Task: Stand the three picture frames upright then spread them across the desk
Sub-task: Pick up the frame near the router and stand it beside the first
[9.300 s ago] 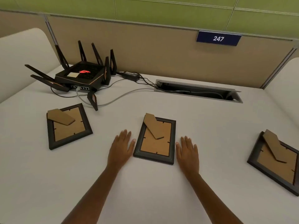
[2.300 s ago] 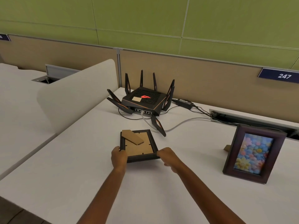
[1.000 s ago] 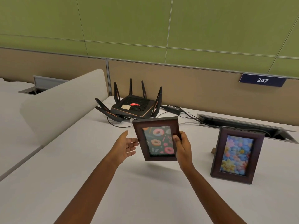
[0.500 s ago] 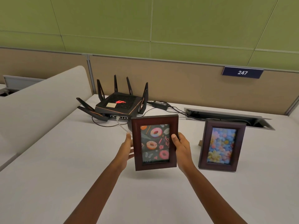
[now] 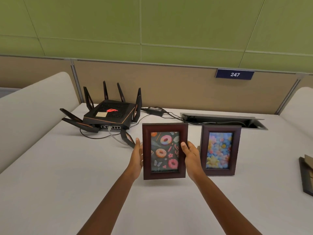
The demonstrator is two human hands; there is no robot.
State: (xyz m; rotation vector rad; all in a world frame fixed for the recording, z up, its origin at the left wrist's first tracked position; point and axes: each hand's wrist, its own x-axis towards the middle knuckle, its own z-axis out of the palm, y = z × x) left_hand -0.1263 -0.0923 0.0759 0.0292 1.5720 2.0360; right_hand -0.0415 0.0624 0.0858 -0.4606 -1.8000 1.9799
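A dark wooden frame with a doughnut picture (image 5: 164, 150) is upright at the desk's middle, its lower edge at or just above the desk top. My left hand (image 5: 137, 156) grips its left side and my right hand (image 5: 191, 157) grips its right side. Just to its right a second dark frame with a flower picture (image 5: 220, 150) stands on its own, a cardboard stand showing behind it. The third frame (image 5: 306, 177) lies face down at the right edge of view, cardboard back up, partly cut off.
A black router (image 5: 108, 114) with several antennas sits at the back left, cables and a power brick (image 5: 155, 110) trailing to an open cable tray (image 5: 225, 120) in the white desk (image 5: 59, 175). White dividers flank both sides.
The doughnut frame has come down and rightward, now level with the flower frame. My left hand went from open beside it to gripping its left side.
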